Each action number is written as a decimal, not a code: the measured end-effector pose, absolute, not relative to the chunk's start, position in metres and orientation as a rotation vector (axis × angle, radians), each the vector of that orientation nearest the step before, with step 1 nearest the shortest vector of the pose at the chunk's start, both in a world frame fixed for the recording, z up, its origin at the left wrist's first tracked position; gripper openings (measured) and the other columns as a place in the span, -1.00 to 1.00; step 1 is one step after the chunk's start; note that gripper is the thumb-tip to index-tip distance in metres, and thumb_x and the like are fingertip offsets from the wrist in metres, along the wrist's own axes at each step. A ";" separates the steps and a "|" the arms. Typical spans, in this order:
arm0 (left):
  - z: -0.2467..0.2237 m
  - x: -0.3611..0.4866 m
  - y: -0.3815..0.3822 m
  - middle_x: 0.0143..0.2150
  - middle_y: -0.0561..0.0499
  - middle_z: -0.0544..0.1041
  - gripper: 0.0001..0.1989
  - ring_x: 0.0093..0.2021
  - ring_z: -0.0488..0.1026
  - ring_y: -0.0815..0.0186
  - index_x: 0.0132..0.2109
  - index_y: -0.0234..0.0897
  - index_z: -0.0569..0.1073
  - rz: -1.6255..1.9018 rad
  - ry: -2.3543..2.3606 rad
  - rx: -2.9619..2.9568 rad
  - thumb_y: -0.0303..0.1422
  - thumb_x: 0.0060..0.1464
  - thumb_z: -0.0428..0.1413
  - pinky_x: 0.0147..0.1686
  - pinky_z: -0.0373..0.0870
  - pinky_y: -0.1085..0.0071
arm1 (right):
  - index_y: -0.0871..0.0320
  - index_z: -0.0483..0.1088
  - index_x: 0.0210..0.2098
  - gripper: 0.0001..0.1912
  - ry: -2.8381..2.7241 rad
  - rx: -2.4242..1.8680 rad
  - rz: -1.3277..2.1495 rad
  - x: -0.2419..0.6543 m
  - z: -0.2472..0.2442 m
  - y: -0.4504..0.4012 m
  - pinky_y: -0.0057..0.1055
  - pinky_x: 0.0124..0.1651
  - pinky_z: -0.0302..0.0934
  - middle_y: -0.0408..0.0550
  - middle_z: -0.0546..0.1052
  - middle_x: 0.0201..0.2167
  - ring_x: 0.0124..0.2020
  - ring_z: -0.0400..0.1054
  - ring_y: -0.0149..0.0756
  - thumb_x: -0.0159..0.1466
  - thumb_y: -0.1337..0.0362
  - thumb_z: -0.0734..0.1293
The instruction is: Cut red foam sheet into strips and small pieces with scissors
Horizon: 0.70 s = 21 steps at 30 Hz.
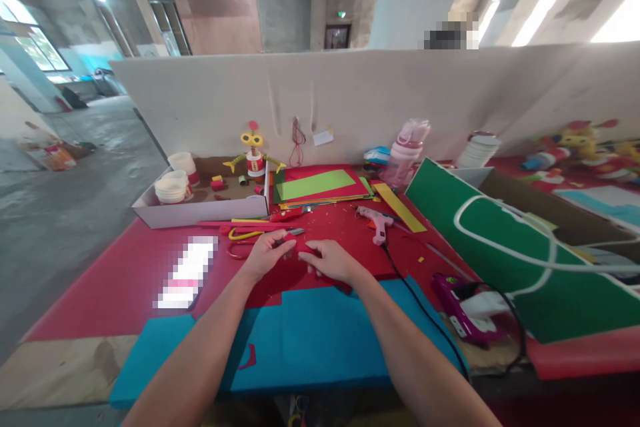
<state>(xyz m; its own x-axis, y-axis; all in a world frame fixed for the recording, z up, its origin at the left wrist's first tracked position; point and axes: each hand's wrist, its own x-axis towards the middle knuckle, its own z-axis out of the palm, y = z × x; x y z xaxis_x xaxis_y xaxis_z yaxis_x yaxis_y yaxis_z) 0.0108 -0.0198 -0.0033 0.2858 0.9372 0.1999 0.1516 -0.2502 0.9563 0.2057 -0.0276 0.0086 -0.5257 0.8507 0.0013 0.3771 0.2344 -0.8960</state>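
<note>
Both of my hands meet over the middle of the table and pinch a small red paper piece (301,245) between their fingertips. My left hand (267,254) grips its left end; my right hand (331,260) grips its right end. The piece sits just above a red sheet (125,280) that covers the table. A large blue sheet (320,340) lies under my forearms at the near edge. Scissors with yellow and red handles (250,235) lie just beyond my left hand.
A pink glue gun (376,220) with a black cord lies right of my hands. A shallow box (200,203) with paper cups and a small paper robot (254,157) stands at the back left. A green paper bag (525,260), a pink bottle (407,153) and a purple device (465,313) are on the right.
</note>
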 end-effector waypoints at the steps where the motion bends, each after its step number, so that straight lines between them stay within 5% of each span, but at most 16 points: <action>1: -0.005 0.012 -0.019 -0.57 0.11 0.37 -0.67 -0.51 0.30 0.42 -0.47 -0.31 0.38 1.078 1.041 1.654 -0.14 0.07 0.13 -0.44 0.23 0.49 | 0.17 0.34 -0.39 -0.69 -2.042 -1.144 1.162 0.204 0.008 -0.028 -0.53 -0.50 0.13 -0.16 0.44 -0.57 -0.59 0.31 -0.43 0.25 0.04 0.26; 9: 0.004 0.005 -0.019 -0.32 0.06 0.43 -0.69 -0.42 0.34 0.43 -0.11 -0.26 0.40 1.239 0.962 1.616 -0.27 -0.01 0.21 -0.35 0.30 0.48 | 0.17 0.31 -0.35 -0.69 -1.908 -1.132 1.455 0.204 0.007 -0.028 -0.58 -0.60 0.14 -0.25 0.29 -0.66 -0.69 0.19 -0.50 0.34 0.07 0.14; 21: 0.019 -0.005 -0.025 -0.27 -0.05 0.49 -0.78 -0.22 0.41 0.26 -0.24 -0.29 0.48 1.093 0.954 1.834 -0.25 0.00 0.21 -0.18 0.35 0.34 | 0.17 0.29 -0.34 -0.60 -1.980 -1.108 1.508 0.210 0.013 -0.033 -0.60 -0.69 0.00 -0.29 0.27 -0.68 -0.74 0.10 -0.54 0.27 -0.07 0.21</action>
<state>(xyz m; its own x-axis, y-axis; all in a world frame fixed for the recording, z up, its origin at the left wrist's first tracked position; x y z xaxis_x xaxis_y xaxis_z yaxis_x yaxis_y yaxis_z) -0.0052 -0.0245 0.0194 0.3479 0.8784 0.3276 0.2058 -0.4124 0.8874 0.2095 -0.0329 0.0126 -0.5976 0.7901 -0.1364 0.3413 0.0968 -0.9350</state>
